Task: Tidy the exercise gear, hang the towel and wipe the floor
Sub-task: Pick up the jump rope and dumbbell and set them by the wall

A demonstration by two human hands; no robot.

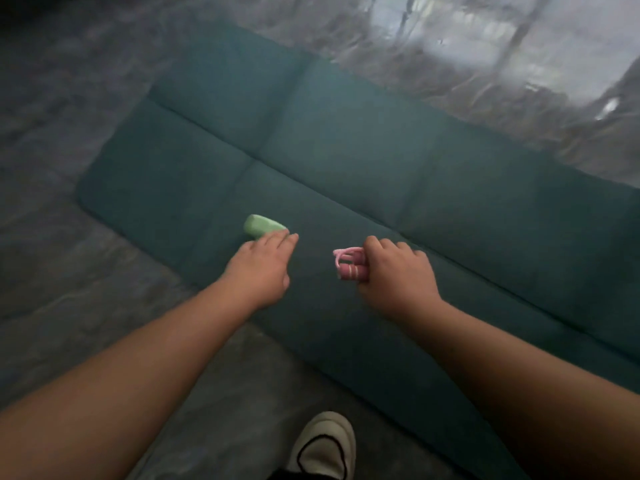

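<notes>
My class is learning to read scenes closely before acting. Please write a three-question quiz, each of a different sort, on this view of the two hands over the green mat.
1. True or false: the right hand is closed around a pink bundle.
2. Multiple choice: the left hand reaches toward A) a light green roll, B) a blue bottle, C) a red ball.
3. Fill in: the roll lies on the dark green ___.

Key:
1. True.
2. A; the fingertips are at the roll's edge, and whether they touch it cannot be told.
3. Mat, which is spread on the grey floor, with a white shoe near its closer edge.
</notes>
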